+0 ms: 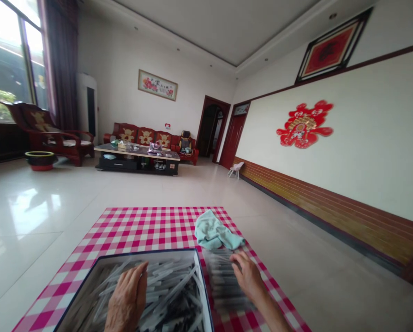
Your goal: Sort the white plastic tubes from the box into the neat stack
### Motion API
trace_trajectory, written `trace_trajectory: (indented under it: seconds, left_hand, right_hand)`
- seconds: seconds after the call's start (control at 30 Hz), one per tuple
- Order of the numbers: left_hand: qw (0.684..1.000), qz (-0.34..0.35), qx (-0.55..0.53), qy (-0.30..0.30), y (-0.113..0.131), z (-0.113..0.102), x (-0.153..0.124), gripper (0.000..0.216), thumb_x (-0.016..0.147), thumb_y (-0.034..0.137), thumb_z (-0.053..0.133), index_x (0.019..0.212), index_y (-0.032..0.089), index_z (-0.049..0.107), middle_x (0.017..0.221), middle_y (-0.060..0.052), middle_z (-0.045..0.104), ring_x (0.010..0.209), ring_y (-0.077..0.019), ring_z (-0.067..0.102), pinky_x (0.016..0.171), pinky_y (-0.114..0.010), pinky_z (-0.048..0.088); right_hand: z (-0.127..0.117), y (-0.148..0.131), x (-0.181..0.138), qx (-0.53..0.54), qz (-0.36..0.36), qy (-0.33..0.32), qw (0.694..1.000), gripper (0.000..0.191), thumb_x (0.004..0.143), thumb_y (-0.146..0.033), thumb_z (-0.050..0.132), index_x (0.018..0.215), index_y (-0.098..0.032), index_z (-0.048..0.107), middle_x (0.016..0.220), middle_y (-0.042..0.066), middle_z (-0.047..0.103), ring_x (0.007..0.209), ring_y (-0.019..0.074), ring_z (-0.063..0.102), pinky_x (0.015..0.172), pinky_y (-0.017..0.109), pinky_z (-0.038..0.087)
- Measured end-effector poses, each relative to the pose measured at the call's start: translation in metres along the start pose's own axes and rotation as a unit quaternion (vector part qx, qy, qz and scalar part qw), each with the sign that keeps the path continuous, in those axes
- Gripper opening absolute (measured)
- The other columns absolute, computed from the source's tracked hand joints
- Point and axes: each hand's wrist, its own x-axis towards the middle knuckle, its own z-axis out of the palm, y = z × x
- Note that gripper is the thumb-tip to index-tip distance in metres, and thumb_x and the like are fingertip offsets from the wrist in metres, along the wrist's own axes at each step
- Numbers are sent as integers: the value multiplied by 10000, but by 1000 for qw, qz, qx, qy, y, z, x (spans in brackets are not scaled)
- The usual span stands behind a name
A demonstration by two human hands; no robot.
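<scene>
A shallow box (198, 272) with white inner walls and a dark blue rim stands on the checked cloth, filled with many loose, thin, clear and whitish plastic-looking pieces (164, 281). My left hand (127, 295) hovers over these pieces, its fingers pressed together and bent; what they hold, if anything, is hidden. To the right of the box lies a row of similar slim pieces (223, 281), side by side and blurred. My right hand (246, 272) is at the far right of this row, thumb and fingers curled into a pinch. What sits in that pinch is too blurred to tell.
A crumpled mint-green cloth (215, 232) lies just beyond the row, on the pink-and-white checked tablecloth (151, 226). Farther off are a low black coffee table (137, 159), a red wooden sofa (137, 131), a small white stool (236, 169) and a plant pot (41, 159).
</scene>
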Motion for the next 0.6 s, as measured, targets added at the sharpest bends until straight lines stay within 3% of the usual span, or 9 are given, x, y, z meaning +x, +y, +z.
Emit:
trace_trajectory:
  seconds: [0.13, 0.37, 0.5, 0.6]
  left_hand:
    - [1000, 14, 21, -7, -4, 0, -3, 292, 948, 335, 370, 1119, 179, 548, 958, -67, 660, 910, -212, 609, 772, -327, 507]
    - [999, 15, 27, -9, -1, -3, -3, 276, 948, 326, 371, 1110, 192, 550, 944, -54, 661, 897, -202, 618, 773, -315, 505]
    - [999, 18, 23, -15, 4, -4, 0, 258, 945, 298, 376, 1097, 187, 551, 924, -54, 663, 871, -201, 617, 762, -320, 504]
    - [999, 33, 13, -38, 10, -10, 3, 250, 946, 269, 368, 1091, 182, 553, 909, -55, 667, 839, -193, 614, 758, -320, 500]
  right_hand:
    - [11, 29, -13, -84, -15, -21, 996, 217, 782, -81, 445, 849, -182, 625, 848, 76, 610, 793, 215, 602, 734, 312, 467]
    - [26, 30, -11, -100, -19, -10, 995, 243, 778, -61, 454, 870, -194, 635, 892, 74, 622, 841, 218, 604, 785, 321, 466]
    - [30, 13, -17, -60, -22, 32, 997, 261, 809, -91, 435, 958, -191, 626, 955, 92, 627, 900, 228, 605, 821, 338, 470]
    - [35, -26, -27, 17, -39, 39, 998, 227, 847, -122, 420, 959, -194, 604, 955, 85, 623, 918, 214, 604, 826, 318, 472]
